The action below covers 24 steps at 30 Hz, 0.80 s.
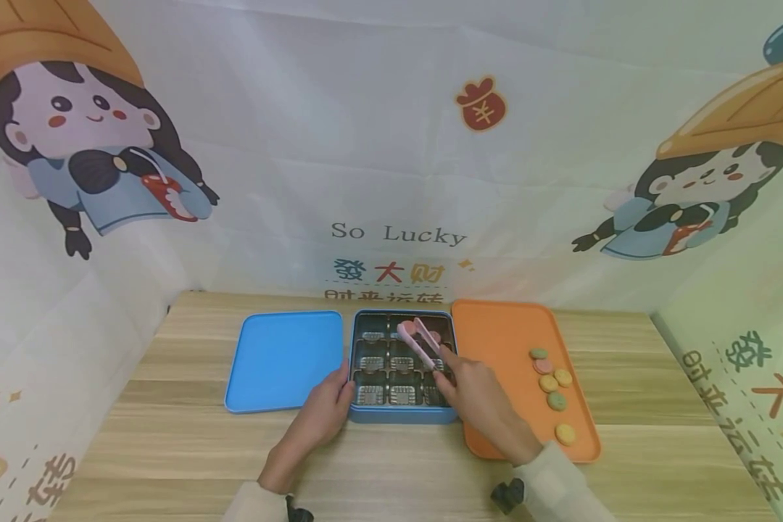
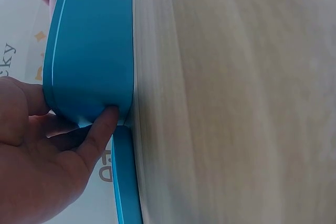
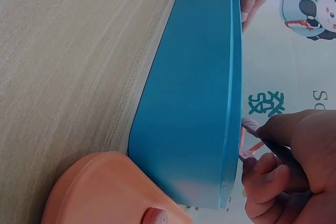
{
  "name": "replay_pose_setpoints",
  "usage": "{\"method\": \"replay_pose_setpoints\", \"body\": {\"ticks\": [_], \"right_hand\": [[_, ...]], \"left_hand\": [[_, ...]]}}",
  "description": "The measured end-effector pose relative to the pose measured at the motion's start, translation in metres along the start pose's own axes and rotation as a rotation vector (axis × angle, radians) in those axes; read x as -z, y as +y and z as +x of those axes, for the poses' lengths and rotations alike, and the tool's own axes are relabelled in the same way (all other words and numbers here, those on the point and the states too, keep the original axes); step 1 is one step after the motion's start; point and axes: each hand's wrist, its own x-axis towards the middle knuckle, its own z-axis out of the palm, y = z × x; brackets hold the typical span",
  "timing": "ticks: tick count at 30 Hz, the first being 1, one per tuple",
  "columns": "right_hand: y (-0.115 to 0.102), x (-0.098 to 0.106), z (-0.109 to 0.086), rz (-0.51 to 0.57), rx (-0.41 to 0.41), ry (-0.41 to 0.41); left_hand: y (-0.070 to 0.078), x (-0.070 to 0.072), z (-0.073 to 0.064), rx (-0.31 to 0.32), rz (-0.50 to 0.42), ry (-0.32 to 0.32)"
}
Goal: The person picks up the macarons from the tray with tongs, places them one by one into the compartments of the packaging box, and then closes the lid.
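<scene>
A blue box [image 1: 401,415] with a dark divided insert [image 1: 402,362] stands at the middle of the table. My left hand [image 1: 329,401] grips its left side near the front corner; in the left wrist view a finger lies along the blue wall [image 2: 94,40], the thumb side at the rim. My right hand [image 1: 479,395] holds pink tongs [image 1: 420,351] over the insert, tips toward the back. Between the tips shows a pink macaron [image 1: 409,328], above the back middle compartment. Another pink macaron [image 1: 435,337] sits in the back right compartment, partly covered by the tongs.
Right of the box lies an orange tray [image 1: 496,333] with several green, pink and yellow macarons [image 1: 548,383] along its right side. A blue lid [image 1: 287,362] lies left of the box. A printed cloth [image 1: 391,145] hangs behind the table.
</scene>
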Motion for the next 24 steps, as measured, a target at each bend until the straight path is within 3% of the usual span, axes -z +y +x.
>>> {"method": "replay_pose_setpoints", "body": {"ticks": [15,24], "right_hand": [[0.004,-0.002,-0.002,0.015,0.0,0.016],[0.02,0.015,-0.01,0.041,0.007,0.049]], "left_hand": [[-0.001,-0.001,0.0,0.011,0.01,-0.01],[-0.001,0.0,0.0,0.006,0.006,-0.009]]}}
